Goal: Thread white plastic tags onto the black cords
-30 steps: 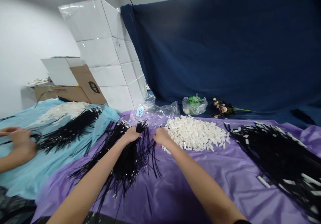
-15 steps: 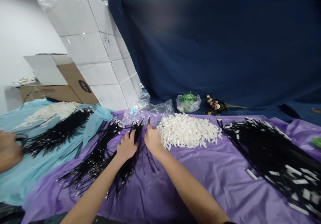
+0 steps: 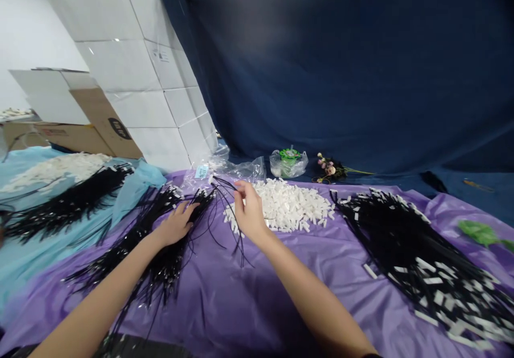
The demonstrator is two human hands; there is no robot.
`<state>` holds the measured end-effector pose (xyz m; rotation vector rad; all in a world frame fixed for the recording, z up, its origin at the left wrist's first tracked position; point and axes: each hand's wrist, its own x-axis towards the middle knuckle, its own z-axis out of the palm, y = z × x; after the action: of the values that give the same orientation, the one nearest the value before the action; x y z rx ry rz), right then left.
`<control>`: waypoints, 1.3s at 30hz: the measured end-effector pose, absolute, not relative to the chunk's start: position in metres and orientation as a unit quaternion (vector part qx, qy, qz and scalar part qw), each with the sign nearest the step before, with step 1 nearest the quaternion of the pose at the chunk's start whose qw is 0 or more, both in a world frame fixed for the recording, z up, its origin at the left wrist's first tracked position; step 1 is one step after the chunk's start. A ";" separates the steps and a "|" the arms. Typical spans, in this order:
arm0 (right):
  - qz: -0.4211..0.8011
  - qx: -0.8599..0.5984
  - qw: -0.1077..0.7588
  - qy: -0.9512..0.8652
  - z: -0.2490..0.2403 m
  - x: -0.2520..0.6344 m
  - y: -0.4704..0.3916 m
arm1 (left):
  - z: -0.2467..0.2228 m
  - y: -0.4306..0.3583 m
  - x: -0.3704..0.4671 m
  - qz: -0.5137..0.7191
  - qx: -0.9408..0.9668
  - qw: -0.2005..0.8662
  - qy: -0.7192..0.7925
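Between the fingertips of my right hand (image 3: pixel 249 211) is a small group of thin black cords (image 3: pixel 225 183), raised above the purple sheet. Their upper ends point left, with a small white piece near them, and the loose ends hang below the hand. My left hand (image 3: pixel 176 224) lies palm down with fingers stretched over a bundle of black cords (image 3: pixel 166 267). The heap of small white tube-like pieces (image 3: pixel 293 205) is just right of and behind my right hand.
Black cords with white ends (image 3: pixel 397 224) spread over the purple sheet (image 3: pixel 281 283) at right. A clear plastic bag (image 3: pixel 244 169), a bagged green item (image 3: pixel 289 155) and flowers (image 3: pixel 330 170) stand behind. White boxes (image 3: pixel 120 66) are stacked at back left. Another cord bundle (image 3: pixel 76 203) covers blue cloth.
My right hand has lifted several cords from the sheet and away from the bundle. My left hand has shifted left, still on the bundle. Another person's hand at the left has mostly left view.
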<state>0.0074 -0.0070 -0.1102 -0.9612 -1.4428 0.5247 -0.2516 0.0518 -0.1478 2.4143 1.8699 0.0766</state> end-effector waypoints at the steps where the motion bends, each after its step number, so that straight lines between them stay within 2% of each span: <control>1: 0.235 -0.400 0.625 -0.628 -0.108 0.012 -0.008 | -0.143 0.051 -0.250 0.025 0.784 0.042 0.619; 4: 0.267 -0.355 0.641 -0.626 -0.100 0.026 -0.013 | -0.125 0.042 -0.233 0.067 0.802 0.097 0.586; 7: 0.309 -0.329 0.658 -0.602 -0.093 0.033 -0.019 | -0.107 0.023 -0.211 0.129 0.806 0.297 0.495; 9: 0.337 -0.321 0.671 -0.578 -0.090 0.036 -0.022 | -0.096 0.004 -0.201 0.106 0.742 0.468 0.468; 11: 0.362 -0.315 0.681 -0.554 -0.087 0.038 -0.024 | -0.083 -0.014 -0.197 0.107 0.706 0.537 0.450; 13: 0.381 -0.310 0.687 -0.536 -0.082 0.043 -0.028 | -0.069 -0.030 -0.195 0.107 0.729 0.516 0.437; 16: 0.390 -0.291 0.701 -0.522 -0.071 0.060 -0.038 | -0.047 -0.043 -0.186 0.045 0.788 0.395 0.470; 17: 0.382 -0.279 0.708 -0.523 -0.066 0.068 -0.044 | -0.040 -0.044 -0.180 0.065 0.798 0.356 0.482; 19: 0.336 -0.266 0.714 -0.553 -0.057 0.086 -0.056 | -0.026 -0.044 -0.161 0.154 0.800 0.333 0.475; 22: 0.245 -0.290 0.690 -0.616 -0.045 0.115 -0.074 | -0.004 -0.037 -0.118 0.328 0.775 0.377 0.387; 24: 0.204 -0.316 0.654 -0.657 -0.039 0.135 -0.082 | 0.011 -0.032 -0.086 0.383 0.770 0.368 0.352; 29: 0.209 -0.417 0.541 -0.699 -0.036 0.192 -0.073 | 0.022 -0.013 -0.030 0.364 0.749 0.422 0.359; 31: 0.225 -0.510 0.424 -0.714 -0.044 0.217 -0.059 | 0.015 -0.003 -0.019 0.383 0.721 0.457 0.354; 32: 0.224 -0.564 0.330 -0.723 -0.050 0.228 -0.050 | 0.010 0.002 -0.016 0.386 0.708 0.473 0.354; 33: 0.224 -0.591 0.284 -0.721 -0.058 0.238 -0.041 | 0.006 0.006 -0.012 0.380 0.700 0.487 0.358; 39: 0.249 -0.675 0.096 -0.688 -0.119 0.255 0.007 | -0.006 0.018 0.004 0.319 0.675 0.548 0.378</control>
<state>0.2549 0.0071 -0.1187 -1.9990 -2.0386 0.7373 0.0041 0.0183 -0.0064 1.5984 0.8959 0.7564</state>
